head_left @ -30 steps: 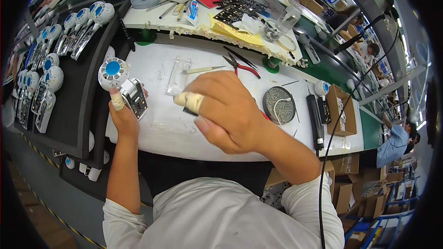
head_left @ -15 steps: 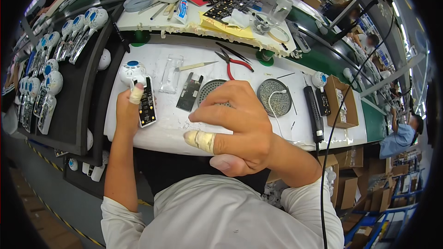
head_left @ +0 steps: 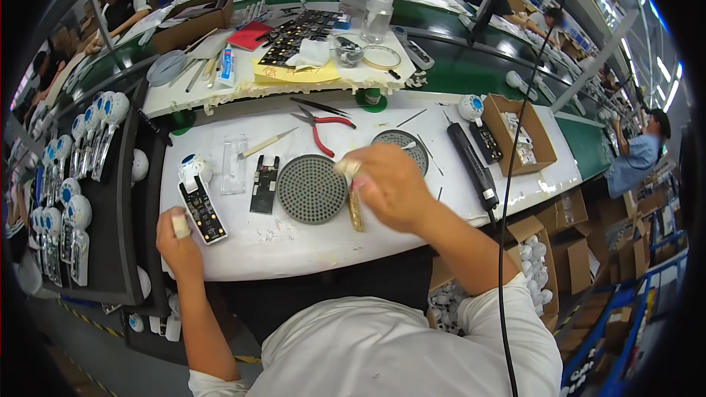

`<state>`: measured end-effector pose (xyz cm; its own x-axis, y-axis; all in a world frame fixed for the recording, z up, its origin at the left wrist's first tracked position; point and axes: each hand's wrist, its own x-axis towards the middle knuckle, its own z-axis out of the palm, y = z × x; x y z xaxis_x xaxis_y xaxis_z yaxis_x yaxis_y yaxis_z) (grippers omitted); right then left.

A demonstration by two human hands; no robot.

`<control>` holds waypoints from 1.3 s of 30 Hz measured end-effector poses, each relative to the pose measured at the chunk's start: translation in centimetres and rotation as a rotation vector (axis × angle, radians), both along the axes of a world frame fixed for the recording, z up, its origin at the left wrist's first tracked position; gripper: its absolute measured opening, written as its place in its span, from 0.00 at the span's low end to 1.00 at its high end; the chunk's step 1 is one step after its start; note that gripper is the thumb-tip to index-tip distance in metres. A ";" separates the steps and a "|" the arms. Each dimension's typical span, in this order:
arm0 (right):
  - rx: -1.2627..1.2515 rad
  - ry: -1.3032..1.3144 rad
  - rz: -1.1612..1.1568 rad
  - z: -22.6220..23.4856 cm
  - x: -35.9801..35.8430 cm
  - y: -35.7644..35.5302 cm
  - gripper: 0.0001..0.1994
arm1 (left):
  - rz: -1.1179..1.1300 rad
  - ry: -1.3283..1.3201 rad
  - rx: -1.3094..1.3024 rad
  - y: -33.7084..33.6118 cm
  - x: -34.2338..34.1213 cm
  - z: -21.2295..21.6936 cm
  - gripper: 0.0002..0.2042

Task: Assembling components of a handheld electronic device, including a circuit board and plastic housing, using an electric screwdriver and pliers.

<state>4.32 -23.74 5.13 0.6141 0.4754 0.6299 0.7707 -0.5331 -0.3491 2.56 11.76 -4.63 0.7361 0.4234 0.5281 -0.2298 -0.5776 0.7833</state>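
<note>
head view | left hand (head_left: pixel 179 239) at 8 o'clock on the white desk (head_left: pixel 309 246), fingers closed on a black circuit board (head_left: pixel 201 209) | right hand (head_left: pixel 388 184) at centre, fingers pinched around a thin yellowish tool (head_left: pixel 355 209), just beside a round grey mesh dish (head_left: pixel 311 189)

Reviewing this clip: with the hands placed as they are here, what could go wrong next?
1. The long circuit board lies near the white table's front edge, by the left hand; a nudge might tip it off.
2. The right hand holds a thin tool beside the round perforated tray; a careless sweep could shove the tray into the smaller dark board.
</note>
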 end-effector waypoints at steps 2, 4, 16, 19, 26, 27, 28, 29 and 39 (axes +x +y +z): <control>-0.001 0.104 -0.307 -0.4 1.0 -2.2 0.12 | -0.007 0.006 0.029 0.0 -1.2 0.0 0.14; 0.125 0.304 -0.317 -0.2 2.6 -4.5 0.14 | -0.001 0.018 0.091 0.2 -2.3 0.1 0.13; 0.757 1.005 0.195 0.5 1.3 -2.7 0.27 | -0.179 -0.275 0.110 -0.3 -4.0 -0.2 0.05; 0.903 1.262 0.650 1.3 -1.1 -0.3 0.42 | -0.276 -0.301 0.113 -3.0 -5.6 1.6 0.07; 1.041 1.403 0.809 1.3 -5.8 4.8 0.53 | -0.689 -0.359 0.222 -10.2 -7.1 6.9 0.10; 1.041 1.414 0.809 1.2 -6.2 5.1 0.53 | -0.684 -0.350 0.219 -10.4 -7.2 7.6 0.10; 1.014 1.418 0.828 0.9 -6.4 5.3 0.54 | -0.615 -0.357 0.252 -10.6 -7.2 8.0 0.10; 0.988 1.422 0.849 0.6 -6.6 5.4 0.55 | -0.545 -0.363 0.287 -10.9 -7.2 8.4 0.11; 0.909 1.415 1.162 -2.5 -7.8 5.0 0.54 | -0.734 -0.342 0.379 -10.9 -4.8 8.8 0.13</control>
<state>-3.51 -18.75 2.62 0.4894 0.8122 0.3174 -0.4422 0.5449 -0.7124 -2.23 0.86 4.19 0.5294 -0.3395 0.7775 -0.8295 -0.3990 0.3907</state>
